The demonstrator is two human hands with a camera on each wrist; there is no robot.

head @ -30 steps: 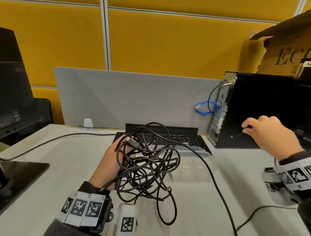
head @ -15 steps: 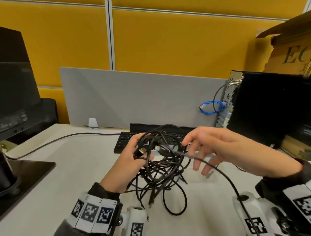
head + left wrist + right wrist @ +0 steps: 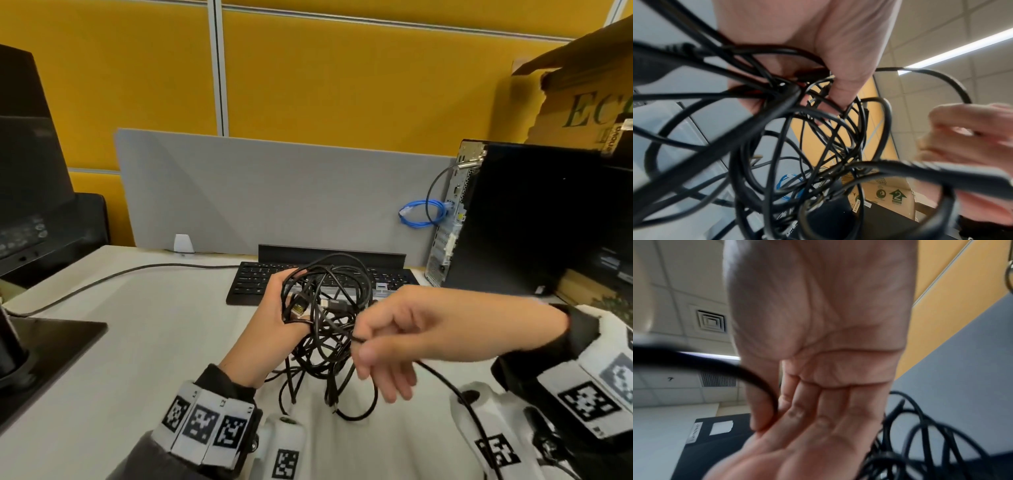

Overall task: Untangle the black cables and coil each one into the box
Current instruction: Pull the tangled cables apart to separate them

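- Left hand (image 3: pixel 274 329): grip curled round the black cables (image 3: pixel 325 329), a tangled bundle held up over the counter (image 3: pixel 137 342), loose loops hanging down to it.
- Right hand (image 3: pixel 404 335): thumb + forefinger pinch one strand (image 3: pixel 442 375) at the bundle's right side; other fingers loose.
- Cardboard box (image 3: pixel 589 99) far right, behind the PC tower (image 3: pixel 513 219).

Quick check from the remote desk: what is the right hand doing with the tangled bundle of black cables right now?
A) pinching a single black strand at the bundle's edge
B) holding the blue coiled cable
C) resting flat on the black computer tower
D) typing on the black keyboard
A: in the head view the right hand pinches one thin black strand between thumb and forefinger beside the tangled bundle of black cables, which the left hand grips.
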